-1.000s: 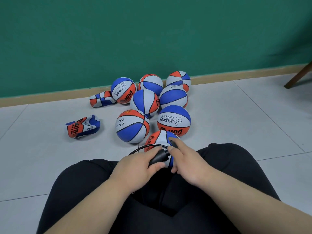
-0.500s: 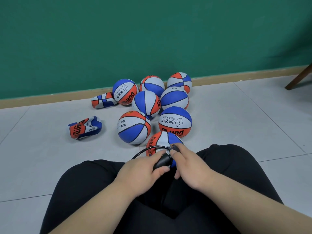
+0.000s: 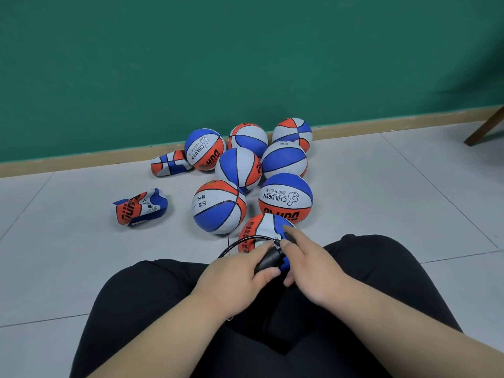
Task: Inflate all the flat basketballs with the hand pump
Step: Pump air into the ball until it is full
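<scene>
We're clamping our left hand (image 3: 240,271) round the black pump (image 3: 268,261) while our right hand (image 3: 313,266), fingers straight and parted, is touching the basketball (image 3: 261,227) sitting just beyond both sets of fingertips.

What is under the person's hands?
A black pump, held by the left hand, with a ball beneath; the right hand touches the pump's tip. The ball's lower half and valve are hidden.

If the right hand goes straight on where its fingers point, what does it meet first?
Most likely the nearest basketball; the fingertips of the right hand seem to touch it, though depth is unclear.
</scene>
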